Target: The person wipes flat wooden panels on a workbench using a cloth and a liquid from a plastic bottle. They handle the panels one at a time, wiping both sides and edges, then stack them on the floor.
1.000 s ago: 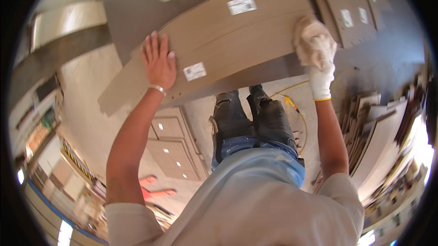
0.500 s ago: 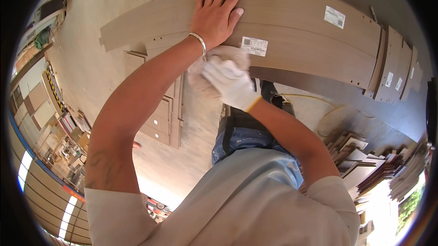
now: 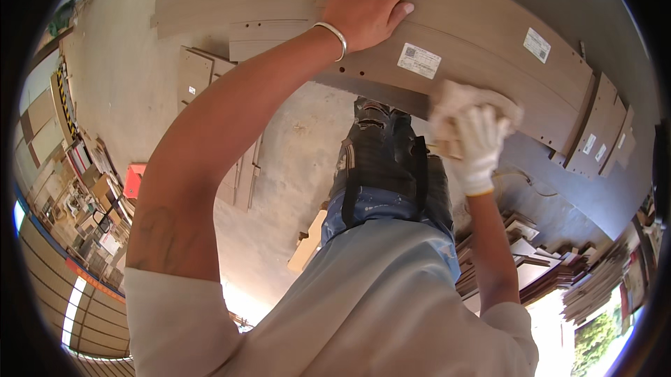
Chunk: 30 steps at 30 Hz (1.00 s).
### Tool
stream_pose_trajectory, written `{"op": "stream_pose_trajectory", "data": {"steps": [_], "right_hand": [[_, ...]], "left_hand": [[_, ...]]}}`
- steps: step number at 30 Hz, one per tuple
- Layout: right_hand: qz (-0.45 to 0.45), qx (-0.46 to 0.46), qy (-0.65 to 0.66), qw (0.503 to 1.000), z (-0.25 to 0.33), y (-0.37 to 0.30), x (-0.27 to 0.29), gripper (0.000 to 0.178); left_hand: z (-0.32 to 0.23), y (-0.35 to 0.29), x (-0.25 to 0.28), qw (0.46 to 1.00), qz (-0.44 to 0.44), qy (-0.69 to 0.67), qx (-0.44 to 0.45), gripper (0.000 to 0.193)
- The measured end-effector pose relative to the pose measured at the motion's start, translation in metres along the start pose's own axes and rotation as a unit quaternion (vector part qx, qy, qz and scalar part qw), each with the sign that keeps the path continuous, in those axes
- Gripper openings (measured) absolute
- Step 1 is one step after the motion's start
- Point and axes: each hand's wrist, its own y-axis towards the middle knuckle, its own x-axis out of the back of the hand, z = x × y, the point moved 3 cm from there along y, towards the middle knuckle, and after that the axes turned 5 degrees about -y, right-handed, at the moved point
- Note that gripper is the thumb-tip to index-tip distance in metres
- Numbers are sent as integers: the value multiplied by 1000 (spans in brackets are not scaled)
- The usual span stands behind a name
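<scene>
My bare left hand point(image 3: 368, 8) lies flat with its fingers spread on a long brown panel point(image 3: 468, 24). A silver bangle point(image 3: 337, 36) circles that wrist. My right hand point(image 3: 479, 141), in a white knitted glove, is closed on a crumpled beige cloth point(image 3: 454, 97). The cloth touches the near edge of a second long panel point(image 3: 381, 62), to the right of its white label point(image 3: 419, 60). Small drilled holes show near that panel's left end. Another white label point(image 3: 537, 45) is stuck farther right. Motion smears the cloth a little.
Shorter brown panels point(image 3: 587, 136) with labels lie at the right end of the dark work table point(image 3: 566, 181). More panels point(image 3: 241, 174) stand low at the left. Stacked boards point(image 3: 542, 265) lie on the lower right. A red object point(image 3: 135, 180) stands on the floor at left.
My right hand has swept the cloth to the right along the panel's near edge, away from my left arm. My left hand now appears farther right, still flat on the panel.
</scene>
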Motion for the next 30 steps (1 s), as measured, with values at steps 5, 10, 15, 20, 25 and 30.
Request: {"op": "stream_pose_trajectory", "data": {"steps": [5,10,15,20,25,30], "right_hand": [[-73,-88,-79,990,-102,-90,21,44],[-91,-228,-24,969,-145,-121,45,44],[-165,-679,354,621,-176,-134,51,36],[-384,-527,561,510,-180,-179,22,44],[-461,-528,608,373,-114,-185,34,54],[-501,-529,622,287,-66,-232,42,57]], "left_hand": [[8,-1,1,999,11,-35,-7,60],[8,-10,-2,999,-2,-35,-27,57],[-68,-27,3,997,53,-45,-30,65],[-154,-14,-16,989,106,-81,-69,78],[-158,-33,-40,989,66,97,-88,85],[-154,-26,20,987,140,-80,16,64]]}}
